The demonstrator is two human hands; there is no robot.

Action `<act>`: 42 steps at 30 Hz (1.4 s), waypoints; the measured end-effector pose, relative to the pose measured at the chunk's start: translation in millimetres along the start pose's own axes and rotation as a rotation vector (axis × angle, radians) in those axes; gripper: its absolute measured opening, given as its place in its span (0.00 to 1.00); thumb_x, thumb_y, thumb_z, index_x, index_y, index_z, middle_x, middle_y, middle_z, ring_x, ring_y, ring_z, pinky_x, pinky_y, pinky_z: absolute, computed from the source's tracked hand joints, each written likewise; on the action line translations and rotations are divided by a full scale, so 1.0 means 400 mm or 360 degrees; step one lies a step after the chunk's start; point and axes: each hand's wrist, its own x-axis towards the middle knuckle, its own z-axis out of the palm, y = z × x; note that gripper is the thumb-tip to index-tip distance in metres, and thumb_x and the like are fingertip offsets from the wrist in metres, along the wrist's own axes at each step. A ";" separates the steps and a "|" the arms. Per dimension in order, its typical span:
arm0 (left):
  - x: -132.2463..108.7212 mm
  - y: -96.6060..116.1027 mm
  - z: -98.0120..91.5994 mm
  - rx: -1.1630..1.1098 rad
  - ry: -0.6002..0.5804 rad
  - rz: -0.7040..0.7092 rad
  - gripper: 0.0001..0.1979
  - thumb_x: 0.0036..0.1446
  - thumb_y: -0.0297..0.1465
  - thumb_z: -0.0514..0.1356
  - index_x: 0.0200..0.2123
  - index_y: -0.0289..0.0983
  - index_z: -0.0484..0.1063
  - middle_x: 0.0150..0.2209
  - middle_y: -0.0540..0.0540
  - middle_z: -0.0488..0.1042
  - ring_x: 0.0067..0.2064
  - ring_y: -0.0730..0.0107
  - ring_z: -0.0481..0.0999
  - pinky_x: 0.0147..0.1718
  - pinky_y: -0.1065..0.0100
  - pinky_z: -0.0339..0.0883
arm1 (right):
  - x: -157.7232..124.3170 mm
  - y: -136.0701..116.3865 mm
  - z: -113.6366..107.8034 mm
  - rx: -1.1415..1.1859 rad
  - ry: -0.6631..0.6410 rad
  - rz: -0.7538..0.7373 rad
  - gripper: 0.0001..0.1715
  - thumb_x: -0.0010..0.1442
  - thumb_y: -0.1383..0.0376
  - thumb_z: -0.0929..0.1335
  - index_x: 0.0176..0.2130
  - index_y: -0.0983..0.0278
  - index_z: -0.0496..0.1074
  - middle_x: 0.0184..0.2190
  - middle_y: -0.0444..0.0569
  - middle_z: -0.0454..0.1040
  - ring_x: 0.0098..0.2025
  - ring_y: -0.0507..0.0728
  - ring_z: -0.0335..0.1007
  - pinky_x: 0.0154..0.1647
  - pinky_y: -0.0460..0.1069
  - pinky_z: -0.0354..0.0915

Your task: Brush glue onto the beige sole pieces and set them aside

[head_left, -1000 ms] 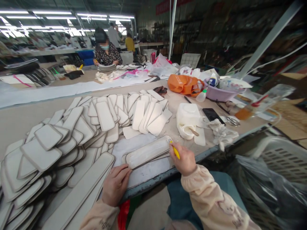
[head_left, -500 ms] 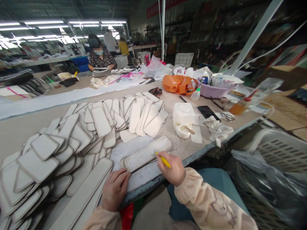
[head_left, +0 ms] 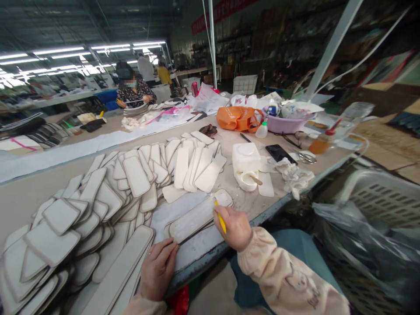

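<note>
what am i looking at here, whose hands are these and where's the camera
No machine here: a person wears a camera on the head, so the picture looks down at their own hands. The left hand lies flat by the near end of a long pale panel on the table. The right hand grips a yellow-handled tool, tip on that panel. Left of them lie heaps of similar pale pieces; right, a white tub and a phone. Another person works at a far table.

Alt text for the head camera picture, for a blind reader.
A person's right hand holds a yellow tool against a long white panel on a worktable, while the left hand rests by the panel's near end. Many similar panels lie spread to the left.
</note>
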 end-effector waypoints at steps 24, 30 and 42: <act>0.004 0.000 0.001 0.0037 -0.0011 0.0058 0.06 0.59 0.30 0.59 0.39 0.39 0.75 0.41 0.43 0.76 0.41 0.64 0.77 0.42 0.61 0.72 | -0.024 -0.023 0.028 0.0068 -0.0395 -0.0352 0.02 0.59 0.66 0.65 0.35 0.62 0.68 0.28 0.47 0.72 0.29 0.54 0.65 0.27 0.47 0.57; 0.006 0.006 -0.004 0.0043 -0.0017 0.0030 0.06 0.58 0.29 0.59 0.39 0.38 0.74 0.41 0.43 0.76 0.42 0.63 0.76 0.43 0.60 0.72 | -0.024 0.017 -0.018 -0.0074 -0.0176 0.0030 0.05 0.61 0.70 0.63 0.36 0.64 0.69 0.28 0.48 0.72 0.30 0.55 0.67 0.27 0.48 0.57; 0.026 0.013 -0.037 -0.0206 -0.0068 -0.0334 0.10 0.58 0.36 0.59 0.40 0.39 0.76 0.38 0.46 0.79 0.37 0.66 0.80 0.34 0.68 0.76 | -0.027 -0.052 -0.028 0.0812 -0.0032 -0.0078 0.10 0.66 0.62 0.61 0.42 0.62 0.70 0.31 0.47 0.76 0.33 0.52 0.74 0.35 0.45 0.66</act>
